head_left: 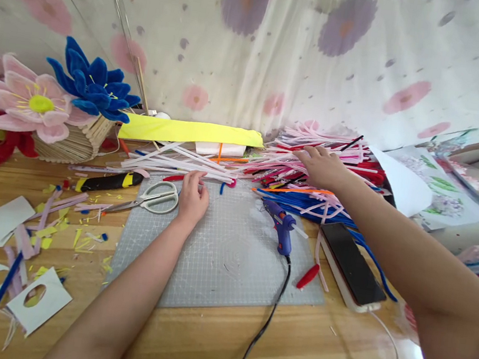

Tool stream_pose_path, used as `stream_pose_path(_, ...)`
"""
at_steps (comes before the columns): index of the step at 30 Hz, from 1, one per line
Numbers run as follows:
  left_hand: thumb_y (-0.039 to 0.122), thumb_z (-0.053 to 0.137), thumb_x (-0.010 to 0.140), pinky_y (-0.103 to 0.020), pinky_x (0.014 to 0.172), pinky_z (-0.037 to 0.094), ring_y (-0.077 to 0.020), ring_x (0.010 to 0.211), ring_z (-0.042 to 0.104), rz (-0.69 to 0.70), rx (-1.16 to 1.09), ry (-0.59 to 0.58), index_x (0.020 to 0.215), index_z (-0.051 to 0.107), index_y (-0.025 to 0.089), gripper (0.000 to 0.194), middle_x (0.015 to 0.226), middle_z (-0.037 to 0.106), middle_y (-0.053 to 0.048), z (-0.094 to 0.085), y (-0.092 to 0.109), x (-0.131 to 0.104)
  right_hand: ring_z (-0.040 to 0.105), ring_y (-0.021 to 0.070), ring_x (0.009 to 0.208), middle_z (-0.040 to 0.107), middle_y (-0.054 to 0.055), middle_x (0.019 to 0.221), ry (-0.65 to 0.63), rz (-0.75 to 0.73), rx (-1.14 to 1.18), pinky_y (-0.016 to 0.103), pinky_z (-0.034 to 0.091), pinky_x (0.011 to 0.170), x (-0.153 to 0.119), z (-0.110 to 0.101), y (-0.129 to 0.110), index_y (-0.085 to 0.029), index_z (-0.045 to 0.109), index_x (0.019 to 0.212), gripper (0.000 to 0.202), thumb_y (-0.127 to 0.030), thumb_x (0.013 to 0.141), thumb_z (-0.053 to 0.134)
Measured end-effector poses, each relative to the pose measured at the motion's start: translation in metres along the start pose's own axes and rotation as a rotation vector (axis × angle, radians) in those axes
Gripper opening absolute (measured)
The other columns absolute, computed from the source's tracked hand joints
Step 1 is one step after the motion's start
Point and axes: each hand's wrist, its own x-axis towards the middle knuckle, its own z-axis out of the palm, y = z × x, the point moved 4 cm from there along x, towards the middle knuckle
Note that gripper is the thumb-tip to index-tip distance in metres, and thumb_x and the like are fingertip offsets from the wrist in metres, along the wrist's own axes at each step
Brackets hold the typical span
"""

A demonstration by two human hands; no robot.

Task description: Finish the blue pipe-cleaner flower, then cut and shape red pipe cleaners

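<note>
Head view: right hand [319,166], fingers spread, reaches over the pink stems [268,163] behind the cutting mat [219,260]. Left hand [193,198] is beside the white stems [166,160], fingers bent; pinch indeterminate. Mat placement beneath the glue gun [282,227] presumably protects the bench [181,343].

Left arm [134,292] bare — right arm [395,243] bare.

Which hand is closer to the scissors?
Left. The left hand is just to the right of the handles of the scissors; the right hand is much farther off, at the pile of fuzzy stems.
</note>
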Motion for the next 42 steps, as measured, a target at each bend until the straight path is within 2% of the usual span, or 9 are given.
stream_pose_path(5, 0.002, 0.044, 0.073, -0.025, 0.064, 0.053, -0.0125, 0.08, 0.054, 0.032, -0.002, -0.006, 0.108, 0.053, 0.018, 0.039, 0.108, 0.05, -0.009, 0.001, -0.001, -0.002, 0.048, 0.0296, 0.112, 0.057, 0.014, 0.123, 0.12, 0.127, 0.0, 0.042, 0.043, 0.085, 0.017, 0.007, 0.013, -0.023, 0.046, 0.131, 0.047, -0.018, 0.085, 0.042)
stream_pose_path(11, 0.002, 0.044, 0.073, -0.026, 0.065, 0.053, -0.0124, 0.079, 0.054, 0.023, -0.015, 0.001, 0.107, 0.053, 0.018, 0.038, 0.111, 0.05, -0.01, 0.002, -0.003, -0.001, 0.047, 0.0303, 0.113, 0.057, 0.016, 0.121, 0.306, 0.3, 0.048, 0.041, 0.04, 0.083, 0.047, -0.006, 0.032, -0.019, 0.046, 0.131, 0.044, -0.018, 0.09, 0.03)
stream_pose_path(17, 0.003, 0.044, 0.074, -0.026, 0.066, 0.053, -0.013, 0.08, 0.055, 0.015, -0.004, -0.008, 0.107, 0.053, 0.018, 0.037, 0.11, 0.05, -0.01, 0.003, -0.004, -0.001, 0.042, 0.0329, 0.121, 0.052, 0.015, 0.132, 0.043, 0.237, 0.08, 0.05, 0.033, 0.095, 0.06, 0.016, 0.033, -0.019, 0.042, 0.136, 0.055, -0.039, 0.085, 0.045)
stream_pose_path(21, 0.001, 0.044, 0.072, -0.026, 0.066, 0.053, -0.0125, 0.079, 0.055, 0.005, -0.016, -0.005, 0.106, 0.054, 0.017, 0.039, 0.11, 0.05, -0.01, 0.002, -0.004, 0.0, 0.035, 0.037, 0.127, 0.046, 0.014, 0.139, 0.119, 0.193, 0.139, 0.055, 0.03, 0.097, 0.047, 0.003, 0.032, -0.02, 0.036, 0.14, 0.072, -0.053, 0.079, 0.051)
stream_pose_path(24, 0.001, 0.043, 0.072, -0.027, 0.066, 0.053, -0.0124, 0.078, 0.055, 0.0, -0.014, 0.002, 0.106, 0.054, 0.017, 0.039, 0.11, 0.05, -0.01, 0.002, -0.004, 0.001, 0.044, 0.034, 0.122, 0.049, 0.013, 0.136, 0.152, 0.123, 0.204, 0.047, 0.036, 0.095, 0.024, -0.02, 0.024, -0.021, 0.041, 0.137, 0.064, -0.047, 0.079, 0.051)
stream_pose_path(28, 0.001, 0.043, 0.072, -0.029, 0.069, 0.053, -0.0132, 0.078, 0.055, 0.013, 0.012, 0.012, 0.104, 0.054, 0.017, 0.038, 0.108, 0.051, -0.01, 0.002, -0.004, 0.001, 0.062, 0.0241, 0.092, 0.068, 0.006, 0.102, -0.163, 0.003, 0.293, 0.032, 0.046, 0.074, -0.009, -0.022, 0.0, -0.022, 0.063, 0.106, 0.032, -0.032, 0.078, 0.051)
stream_pose_path(31, 0.001, 0.043, 0.071, -0.03, 0.072, 0.052, -0.0138, 0.078, 0.054, 0.028, 0.044, 0.029, 0.102, 0.055, 0.018, 0.037, 0.107, 0.051, -0.009, 0.002, -0.003, 0.0, 0.063, 0.0231, 0.09, 0.069, 0.006, 0.1, -0.321, -0.082, 0.266, 0.03, 0.046, 0.073, -0.025, -0.007, -0.014, -0.022, 0.065, 0.099, 0.028, -0.029, 0.074, 0.056)
stream_pose_path(36, 0.0, 0.043, 0.07, -0.032, 0.076, 0.051, -0.0146, 0.08, 0.055, 0.061, 0.086, 0.027, 0.101, 0.055, 0.018, 0.038, 0.107, 0.052, -0.01, 0.002, -0.002, -0.002, 0.057, 0.0281, 0.109, 0.059, 0.013, 0.12, -0.241, -0.096, 0.153, 0.035, 0.045, 0.086, -0.02, 0.013, -0.018, -0.018, 0.056, 0.121, 0.051, -0.025, 0.071, 0.059)
stream_pose_path(42, 0.007, 0.041, 0.078, -0.033, 0.082, 0.05, -0.0177, 0.095, 0.057, 0.091, 0.077, 0.049, 0.1, 0.055, 0.018, 0.028, 0.107, 0.054, -0.01, 0.002, -0.002, -0.001, 0.062, 0.023, 0.096, 0.066, 0.007, 0.105, -0.143, 0.024, 0.4, 0.031, 0.048, 0.081, 0.004, 0.014, -0.003, -0.02, 0.064, 0.102, 0.03, -0.034, 0.079, 0.053)
